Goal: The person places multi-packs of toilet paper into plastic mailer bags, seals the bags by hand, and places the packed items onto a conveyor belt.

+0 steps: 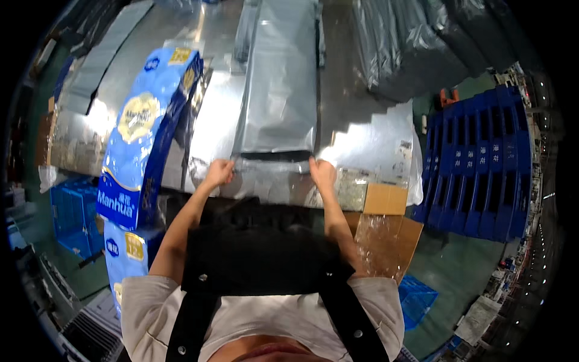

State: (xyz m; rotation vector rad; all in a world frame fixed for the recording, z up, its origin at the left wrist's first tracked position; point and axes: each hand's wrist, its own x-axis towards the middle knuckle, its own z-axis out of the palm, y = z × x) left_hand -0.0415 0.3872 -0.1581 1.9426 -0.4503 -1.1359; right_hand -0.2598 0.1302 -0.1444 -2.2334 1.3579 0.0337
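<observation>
A long grey plastic bag lies flat on the metal table, its near end toward me and showing a dark slit. At the left corner of that end, my left hand is closed with the bag's edge pinched in it. My right hand pinches the right corner the same way. Between the two hands the near edge is stretched out straight. To the left rests a long blue package of wrapped goods, apart from my left hand.
Stacked grey bags fill the far right of the table. An opened cardboard box stands by my right forearm. Beyond it are blue pallets and a blue crate. Another blue crate sits at left, near a second blue package.
</observation>
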